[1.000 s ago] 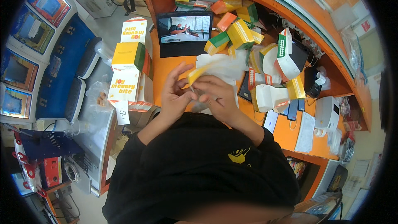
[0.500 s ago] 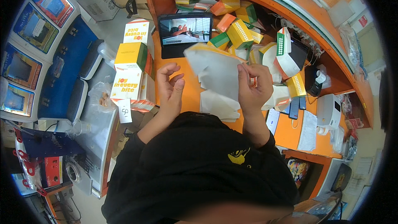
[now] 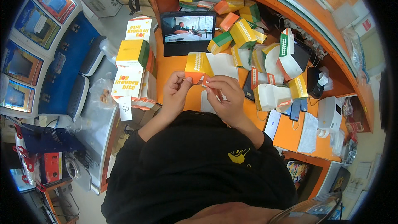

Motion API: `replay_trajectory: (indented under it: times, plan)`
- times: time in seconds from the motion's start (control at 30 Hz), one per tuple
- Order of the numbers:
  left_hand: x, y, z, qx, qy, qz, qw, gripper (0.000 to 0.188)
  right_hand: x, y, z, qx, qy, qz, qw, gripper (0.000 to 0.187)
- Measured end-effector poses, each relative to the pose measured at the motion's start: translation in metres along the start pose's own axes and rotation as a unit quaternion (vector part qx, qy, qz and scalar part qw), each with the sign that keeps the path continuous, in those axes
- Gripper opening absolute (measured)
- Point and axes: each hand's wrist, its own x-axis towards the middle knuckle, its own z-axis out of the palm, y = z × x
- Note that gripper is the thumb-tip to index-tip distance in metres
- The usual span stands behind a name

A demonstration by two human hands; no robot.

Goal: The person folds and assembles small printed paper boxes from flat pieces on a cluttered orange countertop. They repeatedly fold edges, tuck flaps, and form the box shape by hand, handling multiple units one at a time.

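Note:
Between both hands is a paper food carton (image 3: 198, 63), yellow with a white checked strip and an orange end, partly folded. My left hand (image 3: 175, 92) is closed on its orange end, thumb and fingers pinching the edge. My right hand (image 3: 226, 96) pinches an orange flap at the same end from the other side. A white cardboard panel (image 3: 224, 64) spreads to the right behind the carton; I cannot tell whether it belongs to it. A pale flat sheet (image 3: 206, 103) lies under my hands, mostly hidden by them.
Folded cartons (image 3: 242, 34) in yellow, green and orange are heaped at the back right. A tablet (image 3: 188, 28) playing a video stands behind the work spot. Stacked cartons (image 3: 128, 81) rise on the left. Phones (image 3: 294, 108) and a white printer (image 3: 330, 114) sit at the right.
The flat carton has come down from my raised right hand and is bent into shape, its yellow outside showing. My left hand, open before, has moved in and grips it too.

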Motion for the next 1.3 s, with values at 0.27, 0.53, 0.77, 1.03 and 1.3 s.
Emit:
replay_trajectory:
  times: [0.27, 0.53, 0.77, 1.03, 1.3]
  plan:
    - [-0.004, -0.006, 0.003, 0.132, -0.050, 0.031, 0.989, 0.011, 0.004, 0.004, 0.010, -0.031, 0.036, -0.010, 0.999, 0.020]
    - [0.002, -0.024, 0.007, -0.019, -0.016, -0.008, 1.000, 0.020, 0.008, 0.003, -0.002, -0.079, -0.040, -0.035, 0.995, 0.026]
    - [-0.001, -0.020, -0.010, -0.094, 0.010, -0.087, 0.992, 0.021, -0.006, 0.007, 0.021, -0.074, -0.124, -0.071, 0.987, 0.026]
    - [0.013, -0.019, -0.026, -0.339, 0.050, -0.083, 0.936, 0.029, -0.032, 0.014, 0.032, 0.344, -0.090, 0.300, 0.885, 0.039]
    - [0.006, -0.031, 0.006, 0.176, 0.142, 0.006, 0.974, 0.053, -0.031, 0.027, 0.020, 0.249, 0.034, 0.279, 0.927, 0.027]
